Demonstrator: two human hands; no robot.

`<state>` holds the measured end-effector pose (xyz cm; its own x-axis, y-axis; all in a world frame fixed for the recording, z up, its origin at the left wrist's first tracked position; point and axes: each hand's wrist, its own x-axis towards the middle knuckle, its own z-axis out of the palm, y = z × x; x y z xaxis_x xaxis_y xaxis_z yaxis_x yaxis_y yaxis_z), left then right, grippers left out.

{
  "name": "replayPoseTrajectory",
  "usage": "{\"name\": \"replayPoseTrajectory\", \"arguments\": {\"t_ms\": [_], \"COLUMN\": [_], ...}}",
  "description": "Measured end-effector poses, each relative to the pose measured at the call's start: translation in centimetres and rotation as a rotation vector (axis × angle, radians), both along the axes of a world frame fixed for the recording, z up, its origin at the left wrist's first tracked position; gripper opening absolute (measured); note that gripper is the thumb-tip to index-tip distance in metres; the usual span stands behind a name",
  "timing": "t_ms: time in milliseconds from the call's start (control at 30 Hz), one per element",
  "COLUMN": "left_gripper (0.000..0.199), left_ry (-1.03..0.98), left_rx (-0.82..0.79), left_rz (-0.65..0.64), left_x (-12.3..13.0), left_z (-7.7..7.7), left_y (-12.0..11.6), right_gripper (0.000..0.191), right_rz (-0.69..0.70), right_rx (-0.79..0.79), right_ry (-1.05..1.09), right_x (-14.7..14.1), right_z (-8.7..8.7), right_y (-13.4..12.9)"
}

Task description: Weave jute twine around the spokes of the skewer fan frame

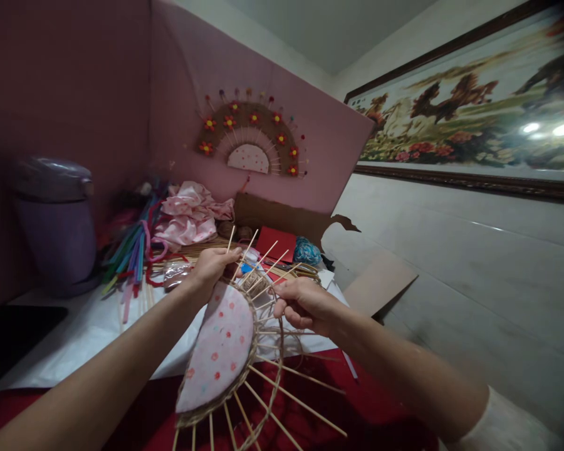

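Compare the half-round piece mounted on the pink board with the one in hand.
The mounted piece has red-and-yellow flowers on a brown band; the held piece has open sticks there. The mounted piece's straight edge lies near level; the held piece's slants steeply. Both have pale, red-dotted half-round centres.

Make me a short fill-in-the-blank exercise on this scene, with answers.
The ____ hand holds the spotted half-round piece near its top corner.
Each red flower on the upright pink board has a ____ center.
The framed picture shows ____ in a landscape.
The lidded container at the left has a ____ body.

Missing words: left; yellow; horses; purple.
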<state>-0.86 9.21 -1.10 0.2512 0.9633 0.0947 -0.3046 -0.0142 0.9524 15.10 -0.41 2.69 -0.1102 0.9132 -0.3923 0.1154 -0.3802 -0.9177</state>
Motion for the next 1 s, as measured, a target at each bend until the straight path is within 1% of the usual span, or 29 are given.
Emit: {"name": "replayPoseTrajectory", "arguments": {"t_ms": [167, 267, 467, 633, 833, 933, 1000], "left_gripper": [0.023, 0.021, 0.021, 0.020, 0.019, 0.020, 0.021], "left_ry": [0.000, 0.002, 0.001, -0.005, 0.001, 0.008, 0.013], "left_rx": [-0.014, -0.021, -0.017, -0.015, -0.010, -0.007, -0.005], "left_rz": [0.010, 0.017, 0.015, 0.006, -0.002, -0.011, -0.020], "left_x": [0.02, 0.01, 0.06, 0.01, 0.02, -0.01, -0.03], "left_z": [0.21, 0.21, 0.20, 0.13, -0.02, -0.03, 0.02], "left_y": [-0.21, -0.28, -0.32, -0.32, -0.26, -0.27, -0.36], "right_gripper": [0.042, 0.038, 0.031, 0.023, 0.026, 0.024, 0.023], "right_rz": [-0.001, -0.023, -0.074, -0.114, -0.134, -0.124, -0.105], "right_rx": [-0.010, -0.012, -0.104, -0.081, -0.078, -0.109, -0.097], "right_ry": [-0.042, -0.039, -0.030, -0.001, -0.032, -0.016, 0.004], "right_x": [-0.16, -0.40, -0.58, -0.56, -0.86, -0.78, -0.66], "right_z": [-0.03, 0.11, 0.38, 0.13, 0.17, 0.36, 0.48], "right_y": [0.13, 0.06, 0.15, 0.37, 0.29, 0.11, -0.05]}}
